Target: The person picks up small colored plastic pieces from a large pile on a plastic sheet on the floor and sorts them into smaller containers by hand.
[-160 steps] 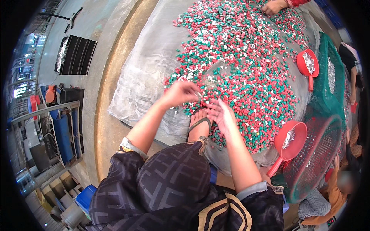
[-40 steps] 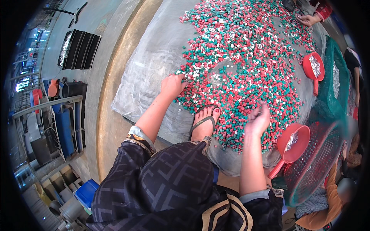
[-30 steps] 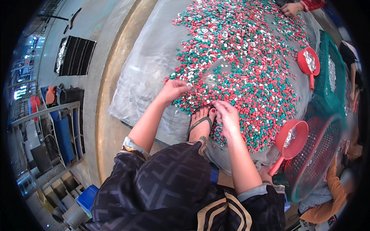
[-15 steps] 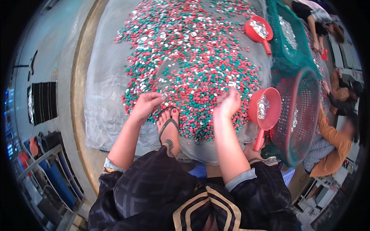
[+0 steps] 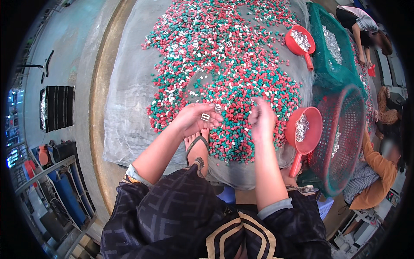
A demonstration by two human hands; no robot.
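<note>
My left hand (image 5: 193,119) is closed in a pinch over the heap, just above my sandalled foot (image 5: 198,149). Its fingers hold a small metal slide buckle (image 5: 205,116), and a second buckle (image 5: 218,108) shows by the fingertips. To the right, my right hand (image 5: 264,121) hovers with curled, slightly blurred fingers; what they hold, if anything, I cannot make out. Beneath both hands spreads a heap of small red and green stones (image 5: 235,125) with whitish metal buckles scattered through it. Close to my right forearm sits a red dipper (image 5: 315,125) partly filled with buckles.
A grey mesh sheet (image 5: 129,108) lies under the heap. Farther right stand another red dipper (image 5: 311,38), a green-netted basket (image 5: 317,26) holding metal pieces, and a tilted red basket (image 5: 319,146). Other people (image 5: 373,181) work along the right side.
The view has shifted, so the scene sits farther right and lower. My left hand has moved right, turning so two buckles show. The right hand's fingers look more curled.
</note>
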